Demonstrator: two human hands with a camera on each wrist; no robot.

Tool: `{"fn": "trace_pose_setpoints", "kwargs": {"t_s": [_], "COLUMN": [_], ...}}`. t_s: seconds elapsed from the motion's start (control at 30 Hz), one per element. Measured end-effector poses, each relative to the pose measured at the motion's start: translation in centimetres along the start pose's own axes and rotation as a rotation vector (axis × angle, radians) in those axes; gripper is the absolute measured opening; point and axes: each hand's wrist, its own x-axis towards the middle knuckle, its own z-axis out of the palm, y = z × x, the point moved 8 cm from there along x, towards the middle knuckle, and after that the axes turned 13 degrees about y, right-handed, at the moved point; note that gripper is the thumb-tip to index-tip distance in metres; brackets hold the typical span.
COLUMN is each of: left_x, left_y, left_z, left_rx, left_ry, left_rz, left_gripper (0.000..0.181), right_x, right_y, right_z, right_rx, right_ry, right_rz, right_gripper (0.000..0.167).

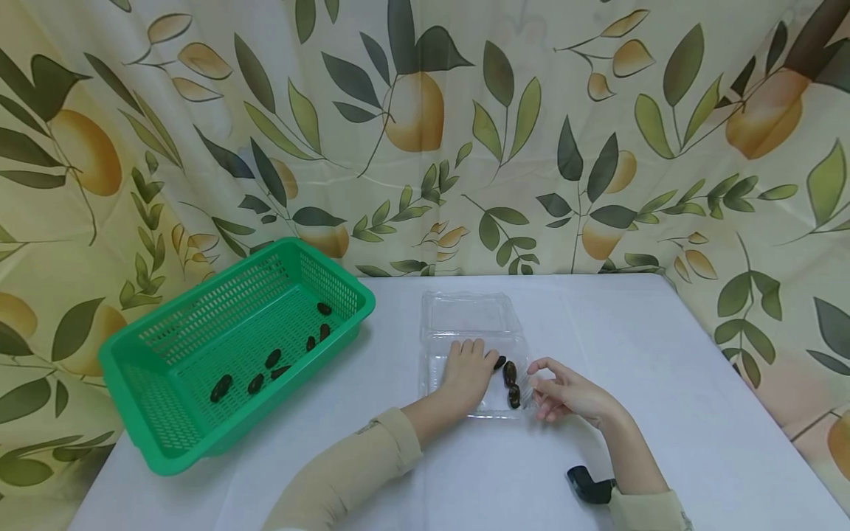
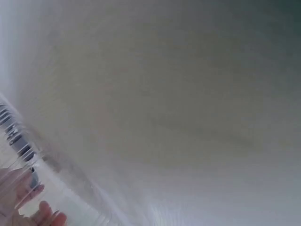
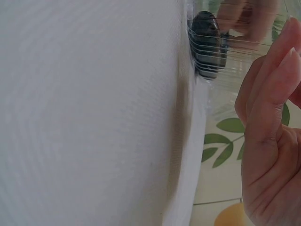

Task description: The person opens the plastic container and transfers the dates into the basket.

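A clear plastic clamshell container [image 1: 473, 313] lies on the white table with its lid folded back. My left hand [image 1: 466, 376] rests over the container's tray, fingers extended; what lies under the palm is hidden. Beside its thumb, dark brown, glossy oval pieces [image 1: 510, 374] sit in a row along the tray's right part. At the container's right wall is my right hand [image 1: 572, 394], its fingers loosely bent with nothing seen between them. The right wrist view shows that hand [image 3: 268, 141] beside the ribbed plastic, behind which a dark piece [image 3: 208, 44] appears.
On the left stands a green perforated basket [image 1: 153, 450] with several dark oval pieces [image 1: 221, 388] scattered on its floor. A black device [image 1: 589, 487] sits at the right wrist. Behind the white table [image 1: 704, 413] hangs a leaf-and-fruit patterned curtain [image 1: 584, 96].
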Motion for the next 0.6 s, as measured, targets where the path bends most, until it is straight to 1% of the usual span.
{"fn": "trace_pose_setpoints", "kwargs": {"t_s": [0.17, 0.3, 0.43, 0.53, 0.6], "left_x": [-0.2, -0.5, -0.8, -1.1, -1.4], "left_y": [-0.6, -1.6, -2.9, -4.2, -5.2], "left_z": [-0.9, -1.6, -2.7, -3.8, -4.2], "left_rx": [0.008, 0.008, -0.004, -0.006, -0.003], "left_ry": [0.045, 0.085, 0.101, 0.114, 0.112], "left_rz": [0.011, 0.007, -0.015, -0.034, -0.041], "left_gripper": [0.02, 0.021, 0.019, 0.017, 0.017], "right_x": [0.0, -0.1, -0.1, -0.2, -0.2], "right_y": [-0.1, -0.1, -0.3, -0.4, -0.4], "right_z": [0.1, 0.1, 0.1, 0.2, 0.2], "right_rx": [0.0, 0.0, 0.001, 0.001, 0.002], "right_ry": [-0.003, -0.005, -0.008, -0.009, -0.011], "right_rz": [-0.003, 0.0, -0.002, -0.003, -0.003], "right_gripper": [0.043, 0.042, 0.041, 0.041, 0.041]}}
